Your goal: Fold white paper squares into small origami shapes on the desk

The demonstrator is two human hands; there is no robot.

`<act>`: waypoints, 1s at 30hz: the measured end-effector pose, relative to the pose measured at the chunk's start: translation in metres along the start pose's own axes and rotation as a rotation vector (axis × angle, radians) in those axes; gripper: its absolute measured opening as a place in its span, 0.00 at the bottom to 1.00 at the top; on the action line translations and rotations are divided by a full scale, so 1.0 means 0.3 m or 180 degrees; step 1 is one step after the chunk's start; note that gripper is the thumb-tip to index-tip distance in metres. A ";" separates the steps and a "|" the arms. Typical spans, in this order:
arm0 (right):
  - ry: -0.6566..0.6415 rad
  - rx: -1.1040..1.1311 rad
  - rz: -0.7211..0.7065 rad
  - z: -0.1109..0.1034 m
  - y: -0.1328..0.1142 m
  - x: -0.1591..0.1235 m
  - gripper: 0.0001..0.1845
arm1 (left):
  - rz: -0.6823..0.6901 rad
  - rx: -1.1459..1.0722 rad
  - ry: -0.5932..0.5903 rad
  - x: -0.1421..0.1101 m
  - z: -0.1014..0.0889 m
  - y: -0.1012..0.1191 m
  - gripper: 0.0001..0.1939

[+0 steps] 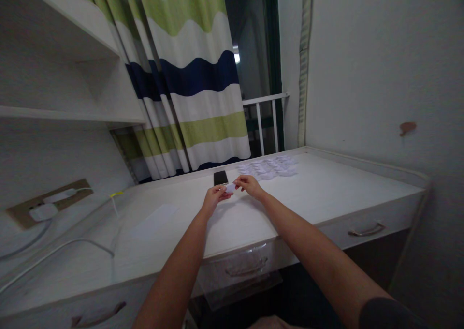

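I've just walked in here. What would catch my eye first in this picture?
The left hand and right hand hold a small white paper piece above a white desk. Just beyond lie a scattered heap of white paper pieces and a black phone. A green, white and navy striped curtain hangs behind the desk.

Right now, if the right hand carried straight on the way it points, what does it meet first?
The right hand first meets the small white paper piece at its fingertips, seemingly touching it. Just past that is the left hand. Depth is unclear, but the black phone looks farther back, off that line.
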State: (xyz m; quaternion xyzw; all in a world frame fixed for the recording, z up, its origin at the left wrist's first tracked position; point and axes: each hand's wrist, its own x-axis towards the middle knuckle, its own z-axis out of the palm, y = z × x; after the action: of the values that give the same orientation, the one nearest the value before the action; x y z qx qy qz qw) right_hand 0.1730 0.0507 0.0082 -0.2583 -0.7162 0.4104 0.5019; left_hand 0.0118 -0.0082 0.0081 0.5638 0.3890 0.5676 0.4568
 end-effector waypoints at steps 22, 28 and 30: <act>-0.0326 0.0241 -0.0069 0.025 0.010 -0.018 0.19 | 0.0010 0.0610 -0.0112 -0.008 0.019 0.001 0.22; -0.0369 0.0118 -0.0048 0.024 0.008 -0.014 0.16 | 0.0008 0.0451 -0.0068 -0.003 0.016 -0.004 0.19; -0.0349 0.0042 -0.0047 0.023 0.005 -0.014 0.16 | 0.0020 0.0390 -0.0016 -0.003 0.016 -0.006 0.17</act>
State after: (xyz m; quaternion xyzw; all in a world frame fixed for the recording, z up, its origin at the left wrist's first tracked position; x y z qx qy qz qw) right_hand 0.1680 0.0460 0.0037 -0.2268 -0.7418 0.4249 0.4666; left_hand 0.0167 -0.0088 0.0064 0.5934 0.4201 0.5427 0.4206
